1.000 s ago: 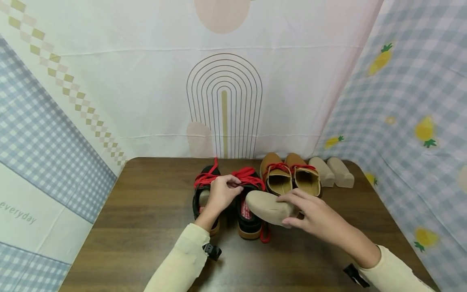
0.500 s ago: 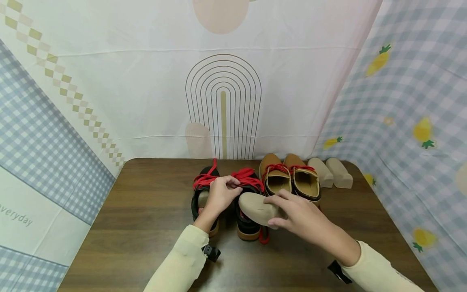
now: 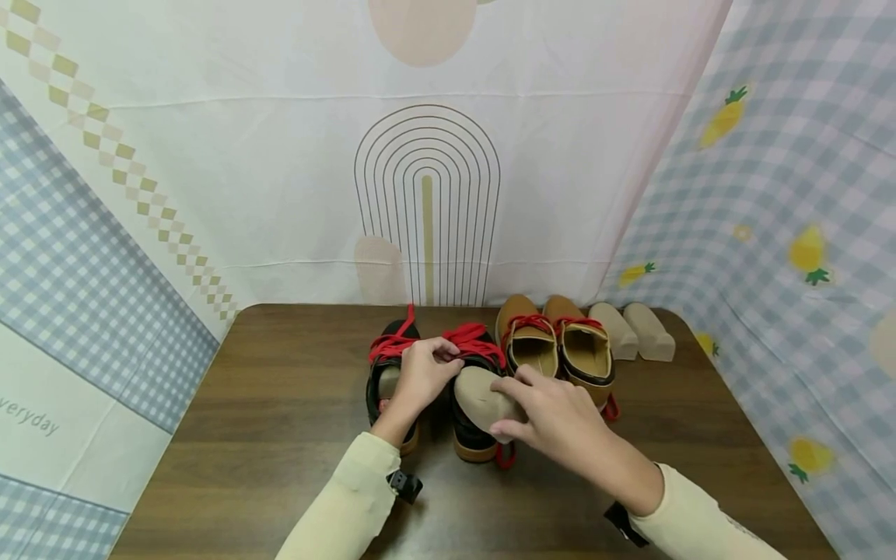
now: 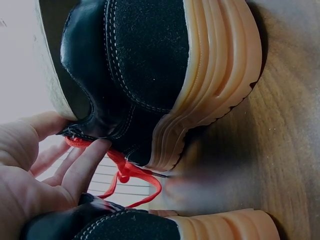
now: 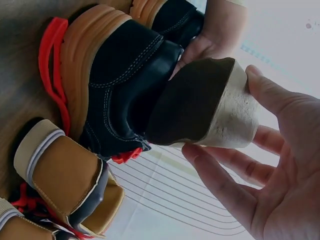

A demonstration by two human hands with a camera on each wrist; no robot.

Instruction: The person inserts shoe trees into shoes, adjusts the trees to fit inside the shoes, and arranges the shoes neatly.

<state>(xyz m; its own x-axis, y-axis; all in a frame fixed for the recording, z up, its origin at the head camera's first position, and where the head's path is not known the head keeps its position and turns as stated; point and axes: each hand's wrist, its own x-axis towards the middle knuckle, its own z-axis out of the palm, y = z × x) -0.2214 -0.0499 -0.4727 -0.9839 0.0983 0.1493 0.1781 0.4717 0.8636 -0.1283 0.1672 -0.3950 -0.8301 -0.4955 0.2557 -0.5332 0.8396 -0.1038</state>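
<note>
My right hand (image 3: 560,412) grips a beige shoe insert (image 3: 481,393) at its squared end, thumb on one side and fingers on the other. The insert's rounded toe is over the opening of a black shoe (image 3: 473,445) with a tan sole. In the right wrist view, the dark underside of the insert (image 5: 190,100) faces the shoe. With thumb and finger, my left hand (image 3: 428,372) pinches that shoe's upper edge, by its red laces (image 3: 476,341). The second black shoe (image 3: 374,404) lies beneath my left hand, partly hidden, with a beige insert (image 3: 389,381) inside.
Two tan shoes (image 3: 535,354) with red laces stand right of the black pair. Two more beige inserts (image 3: 649,330) lie at the far right of the wooden table (image 3: 280,404). A patterned cloth (image 3: 301,179) hangs behind.
My right hand has moved left with the insert, from the black shoe's right side to over its opening. My left hand has stayed at the shoe.
</note>
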